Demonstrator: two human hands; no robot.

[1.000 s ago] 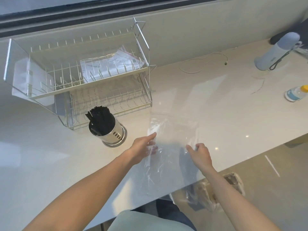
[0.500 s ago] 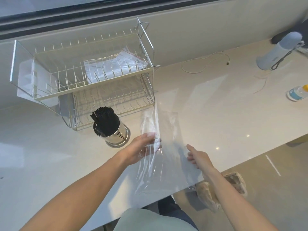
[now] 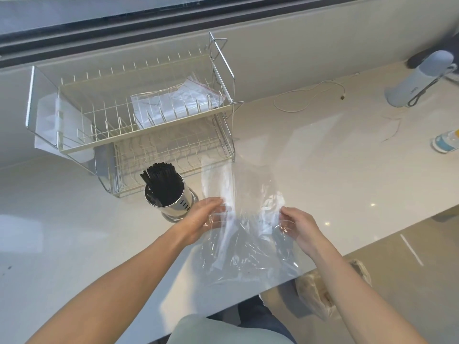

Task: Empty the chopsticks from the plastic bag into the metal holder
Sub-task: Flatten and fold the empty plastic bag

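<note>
Two hands are on the plastic bag, and both of them are yours: your left hand pinches its left side between thumb and fingers, and your right hand holds the right side with curled fingers. Both forearms reach forward from the bottom of the view, bare to the elbow. The bag is clear and crumpled, stretched between your hands, its lower part lying on the table near the front edge; it looks empty, though the creases make that hard to judge.

The black chopsticks stand bunched in the metal holder, which sits upright on the table just left of your left hand and in front of the dish rack. The rack is a two-tier wire one with another clear bag lying on its upper tier.

Writing is scarce. The pale flask lying on its side at far right carries a small mark that is too small to read, and the small bottle with a blue label is no clearer.

The table is glossy and off-white, set against a pale wall under a dark window frame. A thin white cable loops across it behind the bag. Beyond the front edge you can see a beige floor.
</note>
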